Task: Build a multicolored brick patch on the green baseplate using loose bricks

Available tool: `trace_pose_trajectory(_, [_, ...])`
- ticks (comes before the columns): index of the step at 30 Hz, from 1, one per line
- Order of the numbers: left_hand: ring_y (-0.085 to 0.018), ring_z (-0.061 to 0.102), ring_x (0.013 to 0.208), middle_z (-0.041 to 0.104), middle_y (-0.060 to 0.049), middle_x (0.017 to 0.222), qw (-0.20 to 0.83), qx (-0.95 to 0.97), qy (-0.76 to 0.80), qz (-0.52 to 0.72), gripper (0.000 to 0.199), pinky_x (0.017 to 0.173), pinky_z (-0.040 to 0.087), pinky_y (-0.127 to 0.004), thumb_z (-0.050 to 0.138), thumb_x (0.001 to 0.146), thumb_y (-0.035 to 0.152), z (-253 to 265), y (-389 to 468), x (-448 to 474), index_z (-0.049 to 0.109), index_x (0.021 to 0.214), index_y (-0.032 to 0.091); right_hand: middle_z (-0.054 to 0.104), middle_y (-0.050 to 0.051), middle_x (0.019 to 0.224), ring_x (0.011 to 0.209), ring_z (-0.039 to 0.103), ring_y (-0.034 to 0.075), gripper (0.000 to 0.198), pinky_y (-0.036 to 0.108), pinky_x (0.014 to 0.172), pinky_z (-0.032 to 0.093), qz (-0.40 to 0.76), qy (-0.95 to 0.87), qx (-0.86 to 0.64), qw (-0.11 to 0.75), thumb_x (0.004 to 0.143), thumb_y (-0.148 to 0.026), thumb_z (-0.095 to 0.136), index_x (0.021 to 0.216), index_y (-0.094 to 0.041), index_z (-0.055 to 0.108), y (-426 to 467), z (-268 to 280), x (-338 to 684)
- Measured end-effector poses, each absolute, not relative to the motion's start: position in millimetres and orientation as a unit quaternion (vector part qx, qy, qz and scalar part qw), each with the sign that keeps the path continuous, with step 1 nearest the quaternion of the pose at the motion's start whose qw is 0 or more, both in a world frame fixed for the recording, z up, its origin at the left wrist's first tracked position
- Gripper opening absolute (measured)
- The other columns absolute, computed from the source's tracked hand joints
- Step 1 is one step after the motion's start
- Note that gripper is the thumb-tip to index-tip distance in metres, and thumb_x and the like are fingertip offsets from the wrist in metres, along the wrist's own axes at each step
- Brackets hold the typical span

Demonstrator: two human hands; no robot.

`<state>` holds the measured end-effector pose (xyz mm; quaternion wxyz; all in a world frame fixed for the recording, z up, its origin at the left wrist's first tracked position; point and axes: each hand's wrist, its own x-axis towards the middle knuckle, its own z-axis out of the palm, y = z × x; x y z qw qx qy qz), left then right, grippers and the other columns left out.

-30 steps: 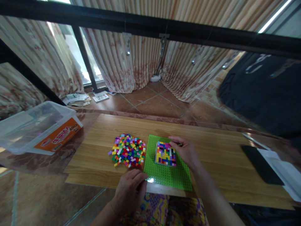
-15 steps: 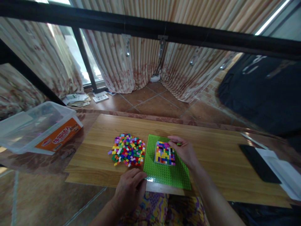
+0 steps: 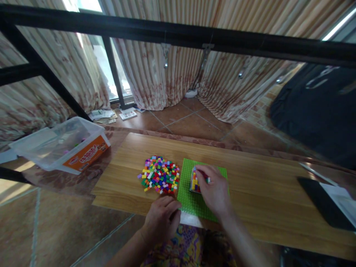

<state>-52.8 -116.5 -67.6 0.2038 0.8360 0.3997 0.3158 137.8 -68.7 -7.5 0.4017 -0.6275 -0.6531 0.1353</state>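
A green studded baseplate [image 3: 191,207] lies on the wooden table. On it stands a small square panel of multicoloured toy bricks [image 3: 195,184], largely covered by my right hand [image 3: 215,189]. The right fingertips are pinched together at the panel's far left corner; whatever is between them is too small or hidden to make out. My left hand [image 3: 163,217] is curled at the near left corner of the baseplate, its fingertips gripping that edge. Left of the baseplate, touching neither hand, is a loose pile of small coloured bricks [image 3: 161,176].
A clear plastic bin [image 3: 63,144] with an orange label stands on the floor at left. A black flat object [image 3: 322,200] and white papers [image 3: 339,196] lie at the table's right end. Beyond the table are a dark rail [image 3: 178,31] and striped curtains [image 3: 178,74].
My right hand has moved left across the brick panel, from its far right corner to its far left corner, and now covers most of it. My left hand keeps its place at the baseplate corner.
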Motion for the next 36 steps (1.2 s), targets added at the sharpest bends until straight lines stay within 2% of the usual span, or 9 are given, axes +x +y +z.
trace_pose_trajectory(5, [-0.017,0.058,0.07,0.06,-0.004,0.072,0.209,0.837,0.396,0.315,0.013,0.063,0.043,-0.028,0.051,0.08,0.009,-68,-117,-52,0.061,0.083,0.018,0.07,0.004,0.091,0.092,0.055,0.02,0.019,0.034,0.086,0.039,0.112,-0.779,-0.57,0.236,0.09,-0.019,0.054,0.091,-0.024,0.072,-62,-5,97])
trace_pose_trajectory(9, [-0.017,0.058,0.07,0.061,-0.005,0.074,0.216,0.831,0.399,0.321,0.014,0.064,0.045,-0.028,0.051,0.08,0.01,-69,-117,-51,0.061,0.083,0.019,0.068,0.004,0.091,0.093,0.052,0.022,0.017,0.036,0.083,0.034,0.086,-0.802,-0.579,0.118,0.088,-0.018,0.056,0.089,-0.023,0.071,-52,-15,80])
trace_pose_trajectory(13, [-0.017,0.059,0.07,0.06,-0.005,0.073,0.215,0.826,0.399,0.336,0.016,0.064,0.047,-0.027,0.05,0.08,0.009,-68,-116,-51,0.062,0.084,0.019,0.067,0.005,0.089,0.094,0.052,0.023,0.021,0.037,0.079,0.032,0.083,-0.802,-0.589,0.051,0.091,-0.02,0.05,0.085,-0.022,0.07,-44,-18,73])
trace_pose_trajectory(16, [-0.017,0.059,0.07,0.06,-0.005,0.072,0.216,0.826,0.391,0.344,0.016,0.063,0.047,-0.026,0.051,0.079,0.008,-65,-116,-52,0.062,0.083,0.019,0.068,0.005,0.09,0.094,0.052,0.023,0.02,0.037,0.079,0.032,0.087,-0.799,-0.594,0.037,0.091,-0.02,0.05,0.085,-0.021,0.07,-42,-17,71])
trace_pose_trajectory(20, [-0.016,0.059,0.069,0.061,-0.005,0.074,0.222,0.825,0.39,0.343,0.017,0.062,0.046,-0.026,0.049,0.079,0.006,-63,-115,-52,0.059,0.08,0.02,0.069,0.004,0.087,0.09,0.054,0.022,0.017,0.036,0.079,0.034,0.092,-0.799,-0.586,0.099,0.089,-0.02,0.054,0.083,-0.022,0.069,-49,-14,72])
trace_pose_trajectory(23, [-0.016,0.057,0.066,0.06,-0.005,0.072,0.222,0.83,0.391,0.331,0.017,0.059,0.045,-0.026,0.047,0.081,0.007,-63,-115,-52,0.056,0.076,0.02,0.07,0.002,0.085,0.087,0.055,0.02,0.012,0.034,0.08,0.038,0.127,-0.775,-0.586,0.202,0.088,-0.02,0.058,0.085,-0.023,0.069,-64,-8,78])
trace_pose_trajectory(27, [-0.016,0.058,0.067,0.06,-0.004,0.072,0.219,0.832,0.394,0.324,0.015,0.059,0.044,-0.026,0.047,0.084,0.011,-68,-115,-54,0.059,0.083,0.02,0.071,0.001,0.087,0.086,0.059,0.018,0.015,0.032,0.081,0.042,0.175,-0.712,-0.595,0.329,0.09,-0.018,0.056,0.089,-0.024,0.07,-87,-4,100])
trace_pose_trajectory(32, [-0.016,0.059,0.069,0.062,-0.004,0.075,0.217,0.827,0.403,0.325,0.016,0.062,0.046,-0.026,0.049,0.085,0.011,-69,-116,-54,0.061,0.088,0.02,0.072,0.004,0.091,0.088,0.062,0.02,0.016,0.034,0.08,0.047,0.151,-0.63,-0.647,0.402,0.09,-0.028,0.055,0.091,-0.024,0.071,-101,-13,145])
trace_pose_trajectory(36, [-0.016,0.06,0.069,0.062,-0.004,0.074,0.21,0.829,0.409,0.319,0.015,0.061,0.047,-0.026,0.049,0.086,0.012,-66,-116,-53,0.062,0.086,0.02,0.069,0.007,0.099,0.098,0.058,0.023,0.016,0.041,0.089,0.045,0.108,-0.585,-0.679,0.43,0.087,-0.032,0.059,0.09,-0.025,0.073,-93,-22,169])
